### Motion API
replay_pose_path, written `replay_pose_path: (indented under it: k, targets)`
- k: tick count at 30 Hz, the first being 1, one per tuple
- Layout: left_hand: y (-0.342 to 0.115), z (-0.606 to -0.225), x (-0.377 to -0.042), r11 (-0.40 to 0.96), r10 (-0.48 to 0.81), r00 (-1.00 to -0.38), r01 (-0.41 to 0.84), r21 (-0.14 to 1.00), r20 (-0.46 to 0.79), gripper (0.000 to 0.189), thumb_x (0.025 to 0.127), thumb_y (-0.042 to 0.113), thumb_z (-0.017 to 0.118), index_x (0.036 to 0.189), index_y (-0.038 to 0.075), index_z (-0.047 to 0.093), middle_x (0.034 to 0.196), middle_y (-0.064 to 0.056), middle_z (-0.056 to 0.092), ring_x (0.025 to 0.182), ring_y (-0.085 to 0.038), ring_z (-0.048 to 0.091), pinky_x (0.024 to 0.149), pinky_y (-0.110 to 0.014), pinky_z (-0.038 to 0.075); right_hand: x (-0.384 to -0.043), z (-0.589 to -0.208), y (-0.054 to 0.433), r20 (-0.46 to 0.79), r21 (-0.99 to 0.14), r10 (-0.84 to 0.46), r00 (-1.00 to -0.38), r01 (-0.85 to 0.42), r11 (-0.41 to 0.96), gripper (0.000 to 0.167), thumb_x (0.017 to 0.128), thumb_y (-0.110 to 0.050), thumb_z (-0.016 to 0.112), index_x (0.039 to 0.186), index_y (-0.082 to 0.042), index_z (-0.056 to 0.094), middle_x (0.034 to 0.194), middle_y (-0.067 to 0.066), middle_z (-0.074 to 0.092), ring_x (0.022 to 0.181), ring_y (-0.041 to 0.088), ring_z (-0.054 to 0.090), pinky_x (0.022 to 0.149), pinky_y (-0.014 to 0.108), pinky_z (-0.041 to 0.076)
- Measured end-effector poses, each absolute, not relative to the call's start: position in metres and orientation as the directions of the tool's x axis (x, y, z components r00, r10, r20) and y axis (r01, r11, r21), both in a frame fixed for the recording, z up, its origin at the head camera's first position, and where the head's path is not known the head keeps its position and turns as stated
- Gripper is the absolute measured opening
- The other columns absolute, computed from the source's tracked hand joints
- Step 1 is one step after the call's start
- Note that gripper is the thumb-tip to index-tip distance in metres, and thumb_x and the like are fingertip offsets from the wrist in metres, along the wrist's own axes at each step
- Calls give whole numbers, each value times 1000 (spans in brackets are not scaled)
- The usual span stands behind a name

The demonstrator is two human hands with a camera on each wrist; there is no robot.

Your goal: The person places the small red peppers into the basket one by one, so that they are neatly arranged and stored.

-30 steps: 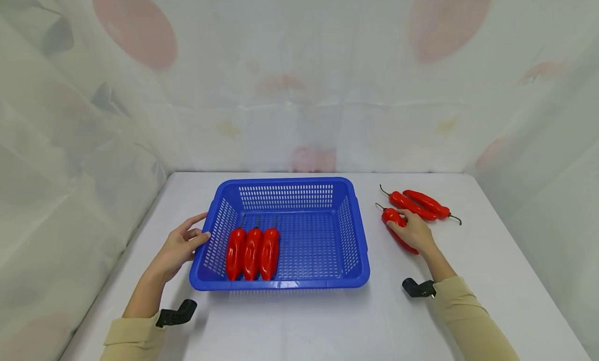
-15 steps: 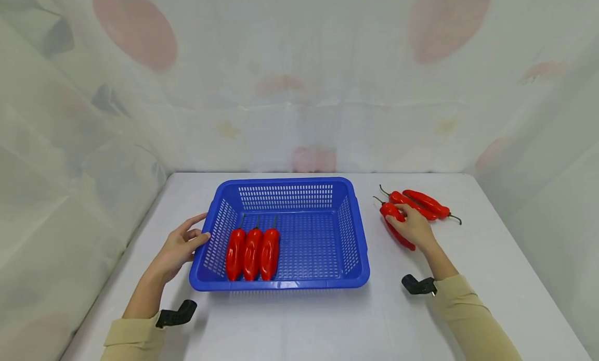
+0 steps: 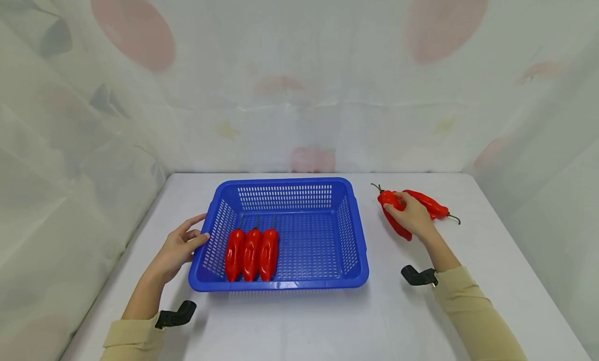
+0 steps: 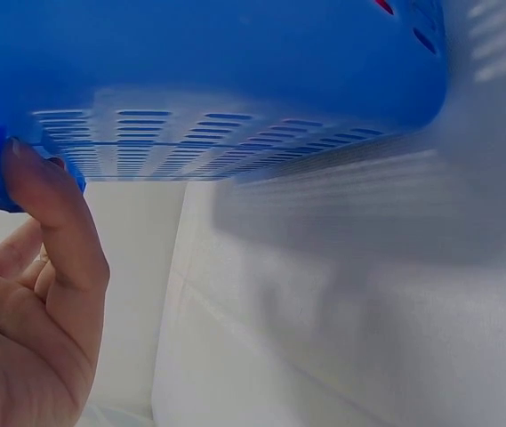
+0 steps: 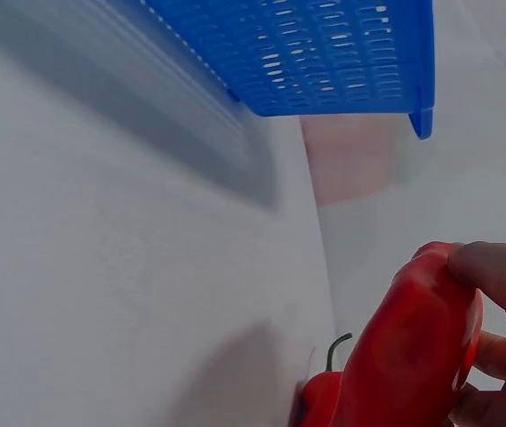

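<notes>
Compared with half a second ago, the held red pepper (image 3: pixel 399 224) and the right grip (image 3: pixel 412 215) have shifted toward the far edge of the bench (image 3: pixel 318 324); the left grip (image 3: pixel 177 249) and the blue basket (image 3: pixel 281 285) look the same as they did. On the right, thumb and fingers are closed around the upper body of that pepper, its stem pointing away from the person and its tip toward them. Whether the tip touches the bench, I cannot tell. Just beyond, partly covered by the hand, lie two more red peppers: the farther one (image 3: pixel 428 201) has its stem pointing right, while the nearer one is mostly hidden, though the right wrist view shows a green stem behind the held pepper. Next out stands the basket, left of these peppers and apart from them. Inside, against its left part, three red peppers (image 3: pixel 251 255) lie side by side, stems toward the far wall. At the basket's left side, the left grip pinches the rim, thumb on the edge. Beige sleeves (image 3: pixel 472 309) and black wrist cameras (image 3: pixel 418 275) show at both forearms. White sheeting (image 3: pixel 299 64) with faint red prints hangs behind the bench.
</notes>
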State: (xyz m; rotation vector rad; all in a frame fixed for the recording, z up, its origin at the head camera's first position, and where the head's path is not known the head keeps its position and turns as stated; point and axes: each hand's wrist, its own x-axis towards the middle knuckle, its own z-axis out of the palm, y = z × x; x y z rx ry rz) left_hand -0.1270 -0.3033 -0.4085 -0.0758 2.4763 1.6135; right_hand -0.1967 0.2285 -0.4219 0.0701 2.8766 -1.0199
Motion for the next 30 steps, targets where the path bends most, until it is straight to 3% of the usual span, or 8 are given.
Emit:
replay_pose_path:
  k: [11,30]
  targets:
    - [-303,-408,-127,404,56,-981,-150,902,-188,66,92,25,56,147,15,20,100,-21,53,77,-19,64,67,-38,57,-203,-399,226,-116,-626,-17,-993,60,778,65,90,-43,51,137,-2,35,128,25,46,108,39,49,80,50,52]
    - [-303,-407,-127,415,58,-981,-143,898,-184,68,91,28,57,147,14,21,97,-18,53,76,-18,64,67,-37,57,-209,-360,201,-87,-655,-78,-993,-1,755,67,88,-37,56,142,-9,28,129,26,43,106,40,52,78,48,53]
